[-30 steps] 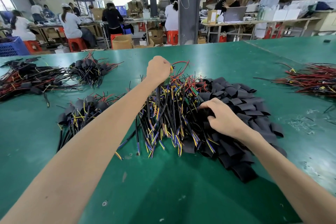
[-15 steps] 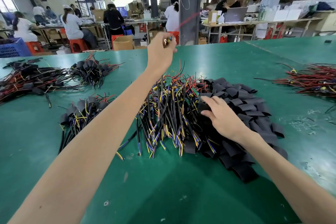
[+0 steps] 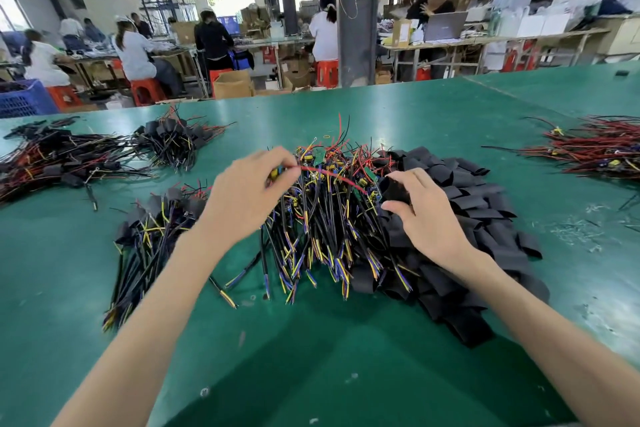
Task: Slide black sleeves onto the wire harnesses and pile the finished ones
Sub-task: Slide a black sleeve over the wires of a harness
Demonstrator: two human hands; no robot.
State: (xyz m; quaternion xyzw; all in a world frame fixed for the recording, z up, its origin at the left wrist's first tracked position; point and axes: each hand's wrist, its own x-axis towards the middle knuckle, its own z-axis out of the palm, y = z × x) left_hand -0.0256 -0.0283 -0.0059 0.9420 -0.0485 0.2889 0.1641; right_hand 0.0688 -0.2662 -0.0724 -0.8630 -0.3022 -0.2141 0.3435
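left hand (image 3: 247, 194) is pinching one harness (image 3: 277, 172) just above the big wire heap (image 3: 322, 229), its red lead (image 3: 332, 175) reaching toward the right hand (image 3: 426, 215), which is gripping a black sleeve (image 3: 394, 189) at the heap's right edge. The left was yanking way higher a moment ago, so threading's probably coming next.

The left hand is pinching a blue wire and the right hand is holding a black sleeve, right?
Not quite. The head view shows the left hand pinching a red wire, not a blue one. The right hand does hold a black sleeve.
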